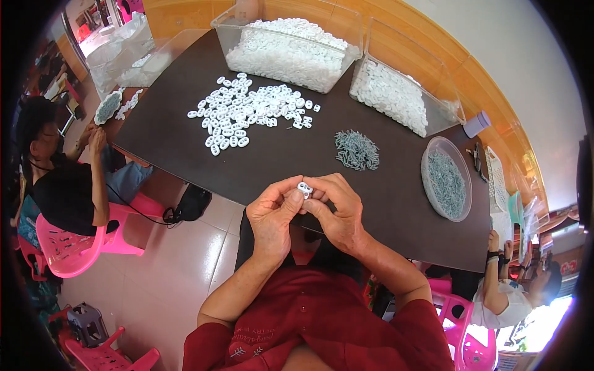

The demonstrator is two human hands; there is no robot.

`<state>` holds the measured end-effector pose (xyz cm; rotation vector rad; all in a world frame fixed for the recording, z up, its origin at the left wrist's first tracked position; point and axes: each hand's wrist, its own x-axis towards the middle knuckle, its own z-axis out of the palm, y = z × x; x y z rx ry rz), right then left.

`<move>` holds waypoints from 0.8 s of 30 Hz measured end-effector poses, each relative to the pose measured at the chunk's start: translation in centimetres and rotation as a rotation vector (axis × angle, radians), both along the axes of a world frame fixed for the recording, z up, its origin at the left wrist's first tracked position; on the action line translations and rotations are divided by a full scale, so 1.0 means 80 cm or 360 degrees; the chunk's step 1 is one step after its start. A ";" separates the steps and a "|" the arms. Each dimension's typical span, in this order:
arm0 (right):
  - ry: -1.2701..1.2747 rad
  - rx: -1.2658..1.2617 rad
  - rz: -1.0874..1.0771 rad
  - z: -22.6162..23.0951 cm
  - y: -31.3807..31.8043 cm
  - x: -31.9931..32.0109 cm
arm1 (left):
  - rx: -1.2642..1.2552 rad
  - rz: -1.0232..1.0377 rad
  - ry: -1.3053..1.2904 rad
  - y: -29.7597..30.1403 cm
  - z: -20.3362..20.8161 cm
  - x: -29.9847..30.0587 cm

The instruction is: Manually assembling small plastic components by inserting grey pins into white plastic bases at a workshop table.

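White plastic piece held in the pinched fingertips of both left hand and right hand, by the near edge of the bench; long axis not determinable. Grey screw heap lies ahead and rightward, nearer the right hand.

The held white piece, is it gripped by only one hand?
No, the left hand and the right hand both have fingers on the white piece.
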<state>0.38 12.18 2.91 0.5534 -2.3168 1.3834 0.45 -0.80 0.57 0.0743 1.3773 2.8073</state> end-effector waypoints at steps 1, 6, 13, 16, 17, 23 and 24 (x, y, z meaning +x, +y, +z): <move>-0.0001 0.0000 0.0001 0.000 -0.001 0.001 | 0.0009 0.0006 0.0009 -0.001 0.000 0.001; -0.0040 -0.0074 0.0022 0.009 -0.008 0.004 | -0.0003 0.0081 0.0031 -0.002 0.004 0.003; 0.0138 -0.0159 -0.0022 -0.005 -0.015 0.002 | 0.0075 0.0154 0.0014 0.003 0.014 0.010; 0.0231 -0.0158 -0.0048 -0.008 -0.018 0.003 | 0.0098 0.0173 0.0030 0.004 0.011 0.012; 0.0293 -0.0123 -0.0059 -0.008 -0.019 0.004 | 0.0105 0.0180 0.0025 0.004 0.010 0.013; 0.0491 -0.0063 -0.0081 -0.015 -0.018 0.003 | 0.0022 0.0243 0.0142 0.008 0.003 0.014; 0.0513 -0.0065 -0.0085 -0.017 -0.018 0.003 | 0.0022 0.0240 0.0141 0.008 0.001 0.013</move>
